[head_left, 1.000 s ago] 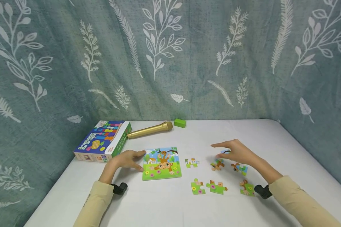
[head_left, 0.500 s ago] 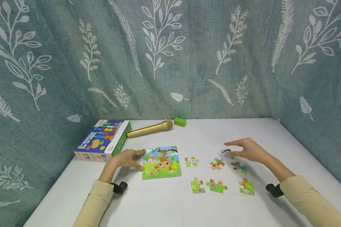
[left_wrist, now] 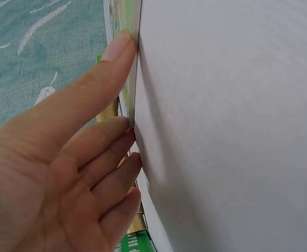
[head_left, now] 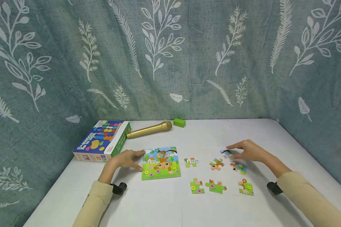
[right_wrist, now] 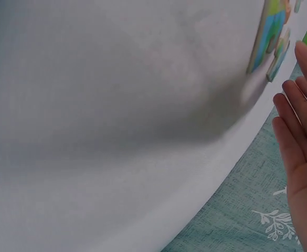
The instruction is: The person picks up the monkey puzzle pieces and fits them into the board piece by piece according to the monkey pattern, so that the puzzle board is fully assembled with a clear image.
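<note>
On the bench [head_left: 159, 205], straddles branch piece [head_left: 225, 153] with loose right hand [head_left: 252, 152] (relaxed left hand [head_left: 125, 158] against board [head_left: 161, 164]), risking skids from uneven pinching.

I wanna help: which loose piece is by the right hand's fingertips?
The blue piece with the dark branch: it's beside the right hand, farthest back of all seven.
</note>
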The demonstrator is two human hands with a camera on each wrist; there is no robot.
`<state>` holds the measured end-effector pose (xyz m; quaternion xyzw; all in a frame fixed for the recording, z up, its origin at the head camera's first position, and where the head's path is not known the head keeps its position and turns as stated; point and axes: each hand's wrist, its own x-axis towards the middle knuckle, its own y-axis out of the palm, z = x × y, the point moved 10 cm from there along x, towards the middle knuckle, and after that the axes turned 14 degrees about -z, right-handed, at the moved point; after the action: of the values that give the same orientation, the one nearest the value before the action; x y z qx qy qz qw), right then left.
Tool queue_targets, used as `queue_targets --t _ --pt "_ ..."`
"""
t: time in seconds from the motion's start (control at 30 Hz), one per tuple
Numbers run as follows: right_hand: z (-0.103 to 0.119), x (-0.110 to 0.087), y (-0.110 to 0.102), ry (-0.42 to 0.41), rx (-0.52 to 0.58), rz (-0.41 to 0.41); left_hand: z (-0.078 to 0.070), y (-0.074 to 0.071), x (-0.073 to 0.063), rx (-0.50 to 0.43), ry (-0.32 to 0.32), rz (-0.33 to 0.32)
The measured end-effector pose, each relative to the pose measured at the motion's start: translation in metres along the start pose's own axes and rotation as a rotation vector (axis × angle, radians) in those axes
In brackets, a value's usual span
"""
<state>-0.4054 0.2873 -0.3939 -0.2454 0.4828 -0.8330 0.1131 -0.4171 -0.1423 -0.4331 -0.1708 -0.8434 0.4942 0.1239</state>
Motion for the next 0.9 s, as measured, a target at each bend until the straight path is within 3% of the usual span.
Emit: queue_targets --t 0.37,0.63,0.9 --pt "-0.018 0.004 0.016 0.053 -0.001 0.055 0.001 0.001 0.0 0.012 -0.012 0.014" --pt "-0.023 0.004 0.016 0.058 -0.019 0.011 0.005 0.002 0.002 0.031 -0.019 0.011" --pt "-0.008 0.006 0.006 -0.019 -0.019 -0.075 0.007 0.003 0.003 0.023 -0.022 0.009"
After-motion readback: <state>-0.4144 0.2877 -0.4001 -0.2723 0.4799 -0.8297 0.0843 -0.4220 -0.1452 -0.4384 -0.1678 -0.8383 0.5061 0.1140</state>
